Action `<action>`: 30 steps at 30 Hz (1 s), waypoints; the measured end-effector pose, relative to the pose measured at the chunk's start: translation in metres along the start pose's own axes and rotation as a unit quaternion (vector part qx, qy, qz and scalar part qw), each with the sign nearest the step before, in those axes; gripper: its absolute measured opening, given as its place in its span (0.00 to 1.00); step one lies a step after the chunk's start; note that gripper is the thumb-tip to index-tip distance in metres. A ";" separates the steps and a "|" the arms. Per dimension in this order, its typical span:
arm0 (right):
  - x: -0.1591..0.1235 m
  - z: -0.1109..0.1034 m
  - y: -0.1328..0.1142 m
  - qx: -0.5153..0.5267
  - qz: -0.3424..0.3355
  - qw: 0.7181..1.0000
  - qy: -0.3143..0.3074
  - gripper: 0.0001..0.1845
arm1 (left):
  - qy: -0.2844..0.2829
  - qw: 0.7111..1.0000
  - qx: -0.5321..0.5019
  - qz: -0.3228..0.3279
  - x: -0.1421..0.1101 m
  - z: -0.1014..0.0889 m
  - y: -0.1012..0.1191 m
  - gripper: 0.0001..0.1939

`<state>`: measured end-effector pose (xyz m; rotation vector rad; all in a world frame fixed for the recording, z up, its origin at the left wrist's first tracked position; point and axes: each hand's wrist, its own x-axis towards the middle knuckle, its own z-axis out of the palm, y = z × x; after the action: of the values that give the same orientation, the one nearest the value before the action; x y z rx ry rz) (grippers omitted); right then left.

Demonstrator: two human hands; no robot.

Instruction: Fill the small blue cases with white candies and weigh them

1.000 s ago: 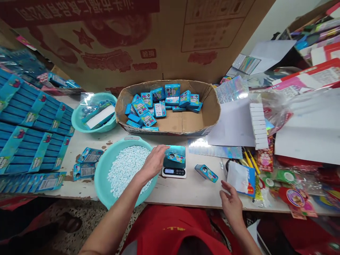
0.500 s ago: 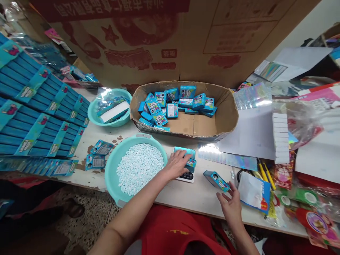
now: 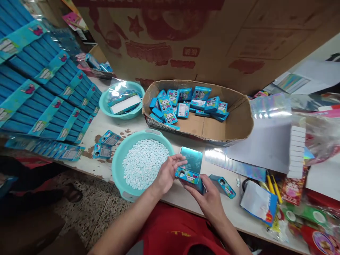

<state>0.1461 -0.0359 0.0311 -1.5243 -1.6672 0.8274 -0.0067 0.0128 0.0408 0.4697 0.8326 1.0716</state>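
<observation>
We hold one small blue box (image 3: 187, 176) in both hands: left hand (image 3: 166, 173) and right hand (image 3: 209, 200) closed on its ends. Filled boxes (image 3: 186, 102) lie beyond our fingers; tablets (image 3: 145, 163) remain plentiful, so we judge much packing outstanding.

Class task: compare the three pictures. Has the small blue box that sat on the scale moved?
Yes. The small blue box has left the scale; both hands hold it in front of the scale, toward the person.

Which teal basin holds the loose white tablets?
The near teal basin, beside the left hand, is filled with tablets. The far basin holds a white-topped box instead.
</observation>
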 end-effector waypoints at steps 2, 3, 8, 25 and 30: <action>0.005 0.004 -0.009 -0.033 -0.042 0.999 -0.005 0.16 | 0.034 0.996 -0.088 0.000 0.000 -0.003 0.006 0.30; 0.007 0.006 -0.011 -0.045 -0.050 0.998 -0.012 0.17 | 0.053 0.993 -0.105 -0.002 0.001 -0.005 0.007 0.29; 0.013 0.022 -0.002 -0.067 -0.016 0.997 -0.046 0.21 | 0.175 0.968 -0.175 -0.032 0.007 -0.018 0.006 0.15; 0.028 0.046 -0.026 0.122 0.036 0.990 -0.053 0.18 | 0.071 0.947 0.242 0.198 -0.027 -0.019 0.036 0.09; 0.030 0.052 -0.033 0.198 0.066 0.977 -0.042 0.18 | -0.011 0.949 0.242 0.201 -0.035 -0.017 0.060 0.10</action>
<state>0.0828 -0.0083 0.0338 -1.3433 -1.3640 1.2290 -0.0624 0.0053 0.0851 1.1008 1.0085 1.2282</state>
